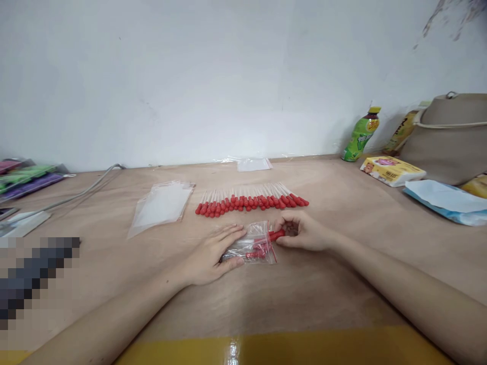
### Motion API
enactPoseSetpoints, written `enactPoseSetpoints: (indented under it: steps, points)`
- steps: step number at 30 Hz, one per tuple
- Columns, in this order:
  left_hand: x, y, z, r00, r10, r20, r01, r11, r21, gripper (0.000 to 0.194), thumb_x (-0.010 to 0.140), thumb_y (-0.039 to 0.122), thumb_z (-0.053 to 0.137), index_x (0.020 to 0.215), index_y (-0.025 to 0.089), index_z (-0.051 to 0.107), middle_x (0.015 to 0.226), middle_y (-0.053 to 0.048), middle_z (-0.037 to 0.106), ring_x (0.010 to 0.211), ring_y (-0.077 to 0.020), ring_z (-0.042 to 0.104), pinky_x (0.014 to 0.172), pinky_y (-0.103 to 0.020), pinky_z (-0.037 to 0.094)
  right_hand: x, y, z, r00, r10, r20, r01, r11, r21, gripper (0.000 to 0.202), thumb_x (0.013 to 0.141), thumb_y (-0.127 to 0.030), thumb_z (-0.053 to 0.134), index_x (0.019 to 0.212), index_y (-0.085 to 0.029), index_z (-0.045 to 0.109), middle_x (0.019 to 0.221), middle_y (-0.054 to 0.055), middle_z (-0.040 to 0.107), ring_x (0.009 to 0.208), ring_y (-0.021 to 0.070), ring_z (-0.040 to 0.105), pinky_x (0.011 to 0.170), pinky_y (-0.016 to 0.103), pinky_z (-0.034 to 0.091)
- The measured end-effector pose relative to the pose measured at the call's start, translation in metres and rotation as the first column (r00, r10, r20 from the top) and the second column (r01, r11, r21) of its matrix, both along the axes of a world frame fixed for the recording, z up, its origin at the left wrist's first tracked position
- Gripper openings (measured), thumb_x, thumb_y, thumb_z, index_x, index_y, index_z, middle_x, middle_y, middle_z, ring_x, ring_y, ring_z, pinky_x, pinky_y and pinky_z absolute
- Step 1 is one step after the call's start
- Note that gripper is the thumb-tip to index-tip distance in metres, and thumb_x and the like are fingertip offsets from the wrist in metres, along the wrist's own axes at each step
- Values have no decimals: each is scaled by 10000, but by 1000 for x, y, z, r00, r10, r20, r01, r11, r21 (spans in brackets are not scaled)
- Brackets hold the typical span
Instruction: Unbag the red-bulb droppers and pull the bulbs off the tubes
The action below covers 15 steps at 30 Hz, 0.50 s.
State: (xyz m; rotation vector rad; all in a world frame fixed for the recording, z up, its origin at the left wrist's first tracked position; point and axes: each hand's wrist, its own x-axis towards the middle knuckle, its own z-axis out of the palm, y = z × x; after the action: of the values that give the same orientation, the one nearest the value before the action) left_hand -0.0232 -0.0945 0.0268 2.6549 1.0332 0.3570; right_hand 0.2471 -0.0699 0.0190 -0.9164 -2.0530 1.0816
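Red-tipped sticks [242, 202] lie across the middle of the worktop [327, 294] as the widest group here, side by side in a long, uneven row with their red ends toward the person and their clear, thin stems toward the wall [213, 81]. Each looks light and hollow; the stems are probably slick and easily bent, the red ends thicker, perhaps softer, and so the better place to take hold.

Next in size are the flat clear bags [163, 203] to the left of the row. They look thin and limp and would likely cling or slide; an edge or corner is the place to lift one.

Smaller is the filled bag [255, 244], just in front of the row, with several red ends showing through its film. The left hand [217, 253] lies over its closed end, palm down, thumb spread away from the fingers, pressing it to the worktop. Such soft film would probably skid or crumple without that weight on it.

Smallest is the single stick [277, 234] at the bag's red-lined mouth. The right hand [300, 233] has thumb and fingertips narrowed on its red end, a grip that should need only light pressure.
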Motion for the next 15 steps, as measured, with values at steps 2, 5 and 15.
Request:
enactPoseSetpoints:
  steps: [2, 5, 15]
  points:
    - [0, 0, 0, 1000, 2, -5, -2, 1000, 0, 555, 860, 441, 450, 1356, 245, 295, 1408, -65, 335, 1289, -230, 312, 1053, -451, 290, 10, 5, 5, 999, 0, -54, -3, 999, -44, 190, 674, -284, 661, 751, -153, 546, 733, -2, 579, 621, 85, 530, 565, 220, 428]
    - [0, -1, 2, 1000, 6, -17, -6, 1000, -11, 558, 860, 451, 445, 1355, 242, 297, 1410, -66, 331, 1291, -226, 308, 1053, -445, 292, 34, 17, 17, 987, -89, -137, 77, 993, -92, 248, 647, -328, 695, 765, -158, 558, 770, 20, 617, 678, 110, 579, 622, 251, 461]
    - [1, 0, 2, 1000, -4, -1, 4, 1000, -12, 553, 860, 453, 441, 1356, 256, 294, 1403, -62, 341, 1289, -234, 309, 1049, -453, 294, 60, 43, 29, 719, -576, -388, 670, 723, 168, 271, 608, -367, 727, 782, -188, 620, 772, 40, 656, 659, 156, 604, 636, 322, 506]
